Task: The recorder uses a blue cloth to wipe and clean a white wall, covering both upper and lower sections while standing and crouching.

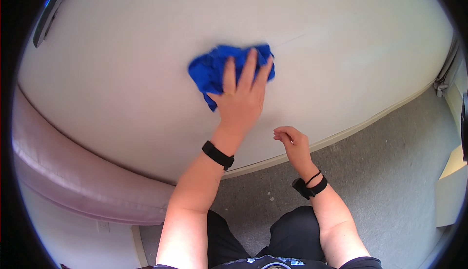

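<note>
My left hand (241, 100) lies over a crumpled blue cloth (207, 71) and presses it against the white wall (331, 79). Its fingers are spread across the cloth, with folds sticking out on both sides and below. The hand hides the middle of the cloth. Lower and to the right, my right hand (296, 144) hovers in front of the wall near the skirting board. Its fingers are curled in loosely, and nothing shows in them. Each wrist carries a black band.
A pale pink padded piece of furniture (92, 171) curves along the left side. Grey flooring (365, 191) meets the wall at a cream skirting board (351, 135). A grey curtain (447, 69) hangs at the far right. At the upper left is a dark-edged flat panel (51, 13).
</note>
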Available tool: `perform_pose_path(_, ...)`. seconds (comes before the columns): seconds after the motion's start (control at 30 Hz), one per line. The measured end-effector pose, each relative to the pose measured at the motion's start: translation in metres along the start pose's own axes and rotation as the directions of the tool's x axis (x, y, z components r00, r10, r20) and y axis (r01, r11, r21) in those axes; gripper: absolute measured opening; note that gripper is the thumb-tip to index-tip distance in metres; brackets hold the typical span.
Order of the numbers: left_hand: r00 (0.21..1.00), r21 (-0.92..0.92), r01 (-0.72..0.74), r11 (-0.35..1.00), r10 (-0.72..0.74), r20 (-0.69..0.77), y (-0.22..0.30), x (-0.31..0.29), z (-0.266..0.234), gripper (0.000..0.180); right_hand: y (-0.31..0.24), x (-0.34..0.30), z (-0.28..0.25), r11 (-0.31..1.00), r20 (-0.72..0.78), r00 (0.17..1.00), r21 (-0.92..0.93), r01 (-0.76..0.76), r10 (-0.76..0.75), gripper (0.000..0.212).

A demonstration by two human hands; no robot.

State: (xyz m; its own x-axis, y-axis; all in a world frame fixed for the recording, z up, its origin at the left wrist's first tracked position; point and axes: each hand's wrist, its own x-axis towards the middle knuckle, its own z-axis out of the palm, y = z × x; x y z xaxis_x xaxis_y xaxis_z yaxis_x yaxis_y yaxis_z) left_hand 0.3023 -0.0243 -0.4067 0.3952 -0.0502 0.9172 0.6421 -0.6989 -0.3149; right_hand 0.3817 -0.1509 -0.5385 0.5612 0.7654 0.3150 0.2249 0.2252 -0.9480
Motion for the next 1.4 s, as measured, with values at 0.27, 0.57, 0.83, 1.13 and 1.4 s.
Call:
perform_pose_path(0.27, 0.797, -0.255, -0.289, 0.923, 0.38, 0.469, 0.032, -0.14, 0.011, 0.049, 0.011, -0.005, -0.007, 1.0, 0.007, 1.0, -0.017, -0.023, 0.023, 0.014)
perform_pose_path(0.57, 0.801, -0.227, -0.294, 0.928, 0.369, 0.472, 0.034, -0.108, -0.001, 0.05, 0.011, -0.009, -0.018, 0.999, -0.008, 0.999, 0.011, -0.033, 0.033, 0.014)
perform_pose_path(0.83, 1.0, -0.092, -0.003, 0.996, 0.004, 0.02, 0.031, 0.049, 0.001, 0.042, 0.008, -0.009, -0.027, 0.999, -0.038, 0.998, 0.011, -0.043, 0.043, 0.014)
perform_pose_path(1.13, 0.999, -0.052, -0.05, 0.997, 0.05, 0.0, 0.046, 0.044, 0.008, 0.047, 0.007, -0.009, -0.03, 0.998, -0.059, 0.998, 0.047, -0.034, 0.037, 0.014)
perform_pose_path(1.4, 0.754, -0.285, -0.365, 0.886, 0.461, 0.469, 0.069, -0.089, 0.023, 0.044, 0.007, -0.012, -0.036, 0.997, -0.045, 0.996, -0.003, -0.083, 0.083, 0.017)
